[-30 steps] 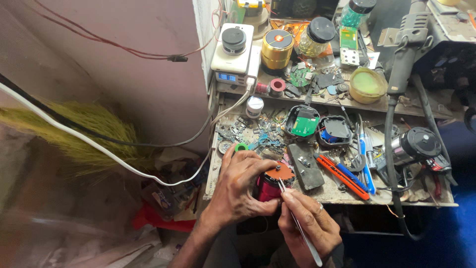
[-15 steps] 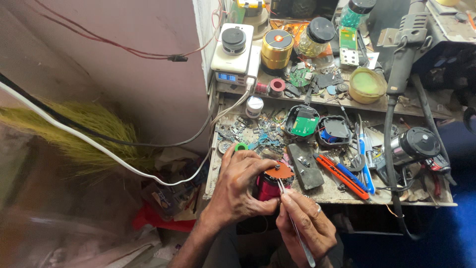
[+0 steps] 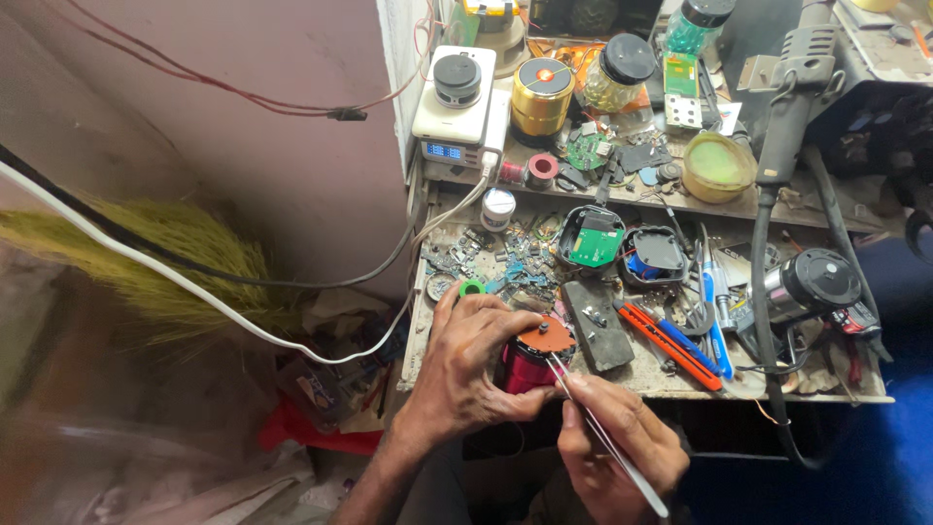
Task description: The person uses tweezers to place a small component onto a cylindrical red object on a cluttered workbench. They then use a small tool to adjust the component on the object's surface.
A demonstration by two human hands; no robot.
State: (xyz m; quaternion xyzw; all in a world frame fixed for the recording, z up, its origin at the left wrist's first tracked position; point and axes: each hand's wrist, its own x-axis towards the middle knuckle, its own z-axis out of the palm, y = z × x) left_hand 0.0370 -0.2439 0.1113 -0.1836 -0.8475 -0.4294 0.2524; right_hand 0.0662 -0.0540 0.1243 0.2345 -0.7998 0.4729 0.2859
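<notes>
My left hand [image 3: 473, 365] wraps around a small red cylindrical part [image 3: 530, 365] with an orange top plate, held at the front edge of a cluttered workbench [image 3: 680, 379]. My right hand [image 3: 612, 447] grips metal tweezers [image 3: 603, 433]; their tips touch the orange top of the red part. Just right of the part lies a dark rectangular block [image 3: 598, 326]. A small green ring [image 3: 471, 288] sits above my left fingers.
The bench holds an open black case with a green circuit board [image 3: 593, 238], orange and blue tools [image 3: 680, 345], a hot-air handle [image 3: 792, 83] with hose, a white box with a display [image 3: 457, 102], jars and scrap parts. A broom [image 3: 146, 262] and cables lie left.
Both hands stay on the red part. The tweezers have shifted slightly against its orange top.
</notes>
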